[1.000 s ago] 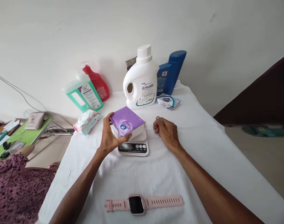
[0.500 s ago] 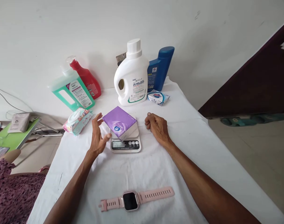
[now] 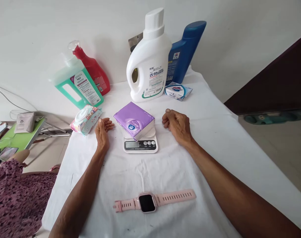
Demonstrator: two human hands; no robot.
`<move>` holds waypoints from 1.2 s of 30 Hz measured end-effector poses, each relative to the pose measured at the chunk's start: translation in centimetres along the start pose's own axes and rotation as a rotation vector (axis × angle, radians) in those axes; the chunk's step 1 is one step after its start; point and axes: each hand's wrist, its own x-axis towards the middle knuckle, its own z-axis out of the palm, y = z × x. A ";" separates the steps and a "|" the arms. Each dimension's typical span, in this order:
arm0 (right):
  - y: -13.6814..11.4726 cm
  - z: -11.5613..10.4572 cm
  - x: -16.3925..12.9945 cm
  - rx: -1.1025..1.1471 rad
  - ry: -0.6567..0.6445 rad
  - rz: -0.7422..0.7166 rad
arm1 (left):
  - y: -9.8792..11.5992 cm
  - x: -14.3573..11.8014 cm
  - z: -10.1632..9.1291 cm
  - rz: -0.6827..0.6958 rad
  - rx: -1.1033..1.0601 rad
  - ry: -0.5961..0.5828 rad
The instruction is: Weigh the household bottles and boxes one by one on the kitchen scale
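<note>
A purple pack of tissues lies tilted on the white kitchen scale, overhanging its platform. The scale's small display faces me, with its buttons to the right. Left of the scale, my left hand rests on its edge, fingers loosely stretched toward the tissue pack without touching it, holding nothing. To the right of the pack, my right hand lies on the cloth with its fingers curled in, and nothing shows in them. A pink-strapped smartwatch lies between my forearms, nearer to me.
Behind the scale stand a white detergent jug, a blue bottle and a boxed soap. At left are a green bottle, a red bottle and a wipes pack. A person's patterned clothing shows lower left.
My left hand has moved away from the tissue pack and come down on the cloth beside the scale. My right hand stays curled. The view has shifted, so everything on the table appears displaced.
</note>
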 end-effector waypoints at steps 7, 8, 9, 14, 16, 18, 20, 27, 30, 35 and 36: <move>0.3 0.0 0.1 -0.020 0.003 -0.005 | -0.1 0.0 0.1 0.003 0.014 0.005; 0.3 0.0 0.0 -0.023 0.005 -0.004 | -0.1 0.0 0.0 0.003 0.016 0.000; 0.3 0.0 0.0 -0.025 0.007 -0.003 | -0.1 0.0 0.0 0.004 0.018 -0.005; 0.3 0.0 0.0 -0.018 0.007 0.002 | -0.1 -0.1 -0.1 0.019 0.055 -0.027; 0.4 0.1 0.1 -0.021 0.007 -0.001 | -0.2 -0.1 -0.1 0.022 0.067 -0.031; 0.4 0.1 0.1 -0.018 0.005 0.003 | -0.3 -0.1 -0.1 0.024 0.072 -0.030; 0.2 0.0 -0.1 -0.009 0.006 0.025 | -0.4 0.1 0.0 0.026 0.074 -0.023; -4.6 1.2 -2.4 -0.133 -0.022 -0.223 | -0.4 0.1 0.1 0.034 0.076 -0.019; -7.3 3.4 -4.0 -0.368 -0.144 -0.386 | -0.1 -0.1 0.1 0.056 0.111 -0.035; -8.2 7.5 -5.4 -0.713 -0.124 -0.397 | 0.2 -0.3 0.2 0.073 0.155 -0.076; -8.0 7.8 -5.4 -0.741 -0.112 -0.378 | 0.2 -0.3 0.2 0.074 0.163 -0.087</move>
